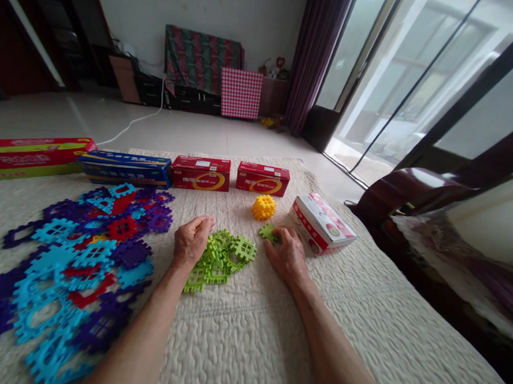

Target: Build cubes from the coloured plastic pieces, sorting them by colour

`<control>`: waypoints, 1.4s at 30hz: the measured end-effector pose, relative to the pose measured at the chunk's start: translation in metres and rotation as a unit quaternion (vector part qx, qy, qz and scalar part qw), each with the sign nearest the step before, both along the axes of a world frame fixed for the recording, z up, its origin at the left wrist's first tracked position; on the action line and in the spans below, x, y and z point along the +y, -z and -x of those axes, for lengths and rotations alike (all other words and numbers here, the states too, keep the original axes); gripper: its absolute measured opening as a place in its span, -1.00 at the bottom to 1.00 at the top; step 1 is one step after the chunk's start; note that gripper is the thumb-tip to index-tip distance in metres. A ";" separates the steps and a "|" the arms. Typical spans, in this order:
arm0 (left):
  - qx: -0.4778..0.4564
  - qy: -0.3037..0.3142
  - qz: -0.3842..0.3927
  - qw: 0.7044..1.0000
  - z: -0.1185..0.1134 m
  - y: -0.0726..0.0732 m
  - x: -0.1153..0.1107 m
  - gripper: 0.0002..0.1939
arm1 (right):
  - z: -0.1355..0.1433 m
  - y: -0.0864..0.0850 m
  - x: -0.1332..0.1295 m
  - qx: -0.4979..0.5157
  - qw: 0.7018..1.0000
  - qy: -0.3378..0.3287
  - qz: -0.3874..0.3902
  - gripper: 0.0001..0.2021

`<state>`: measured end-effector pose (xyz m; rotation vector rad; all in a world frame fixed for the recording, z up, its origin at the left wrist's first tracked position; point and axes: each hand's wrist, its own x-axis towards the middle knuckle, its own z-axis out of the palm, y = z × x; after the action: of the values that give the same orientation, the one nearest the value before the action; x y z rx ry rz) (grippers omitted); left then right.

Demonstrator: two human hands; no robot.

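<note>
My left hand (191, 240) is closed, its fingertips curled together at the left edge of a heap of lime-green interlocking plastic building pieces (222, 256). Whether anything sits inside its fingers is hidden. To the right of that heap, my right hand (288, 253) has its thumb and fingers on a single green notched building piece (268, 233), low over the quilted cover. Just beyond this piece sits a yellow block ball (263, 207), assembled from similar notched parts.
Blue, purple and red building pieces (92, 251) lie in a wide pile on the left. Along the back stand a blue box (125, 169), a red box (201, 174) and another red box (263, 179). A white-and-red box (323, 224) rests right of my right hand.
</note>
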<state>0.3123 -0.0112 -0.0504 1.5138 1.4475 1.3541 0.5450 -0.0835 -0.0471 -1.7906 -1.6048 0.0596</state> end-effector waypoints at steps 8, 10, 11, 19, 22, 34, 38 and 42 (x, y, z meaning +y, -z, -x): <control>0.006 -0.004 0.003 1.000 0.001 0.001 0.001 -0.64 | 0.007 -0.001 0.001 -0.020 0.999 0.038 0.024 -0.81; 0.013 -0.004 0.003 1.000 0.001 0.002 0.001 -0.64 | 0.008 0.000 0.002 -0.022 0.998 0.048 0.032 -0.80; 0.015 -0.003 0.002 1.000 0.001 0.002 0.001 -0.64 | 0.007 0.001 0.003 -0.022 0.998 0.051 0.034 -0.80; 0.030 -0.010 -0.011 0.999 0.000 0.000 0.001 -0.65 | 0.018 -0.011 -0.006 0.017 0.995 -0.030 -0.091 -0.80; 0.028 -0.010 -0.013 0.999 0.000 0.001 0.001 -0.65 | 0.031 -0.020 -0.013 0.025 0.978 -0.185 -0.090 -0.80; 0.023 -0.006 -0.007 1.000 0.000 0.005 0.003 -0.65 | 0.038 -0.017 -0.014 0.058 0.974 -0.209 -0.066 -0.76; 0.028 -0.008 -0.004 1.000 0.000 0.001 0.001 -0.64 | 0.027 -0.010 -0.002 0.062 0.990 -0.046 -0.118 -0.79; 0.035 -0.007 -0.004 0.999 0.000 0.002 0.001 -0.64 | 0.014 -0.001 0.011 0.052 0.993 0.027 -0.104 -0.77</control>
<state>0.3124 -0.0100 -0.0520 1.5727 1.5013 1.3282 0.5307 -0.0727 -0.0465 -1.6419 -1.4341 -0.0384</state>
